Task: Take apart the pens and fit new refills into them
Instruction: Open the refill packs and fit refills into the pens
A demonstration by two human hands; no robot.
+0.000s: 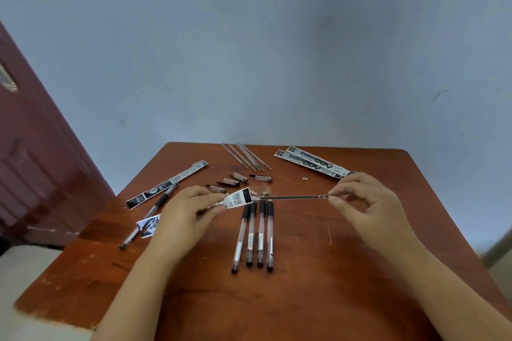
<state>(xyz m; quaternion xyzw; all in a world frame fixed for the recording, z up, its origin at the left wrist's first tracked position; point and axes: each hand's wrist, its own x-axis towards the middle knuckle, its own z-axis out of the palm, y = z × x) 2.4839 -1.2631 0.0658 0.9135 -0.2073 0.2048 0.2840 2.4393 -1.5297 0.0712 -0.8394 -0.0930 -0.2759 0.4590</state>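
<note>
Evidently midway, the right hand is pinching a new refill from the wrapper the left hand is gripping, with four pens lying mid-worktop and old refills at the far edge.

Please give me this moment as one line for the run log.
stage: unpacking refill | left hand: grips wrapper | right hand: pinches refill end | four pens: side by side, untouched

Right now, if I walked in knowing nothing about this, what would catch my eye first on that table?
Most likely the two hands at the table's middle: the right hand pinches the end of a thin dark refill, drawn from a torn packet that the left hand holds. Just below them four pen barrels lie side by side, and near the far edge lies a fan of pale old refills.
</note>
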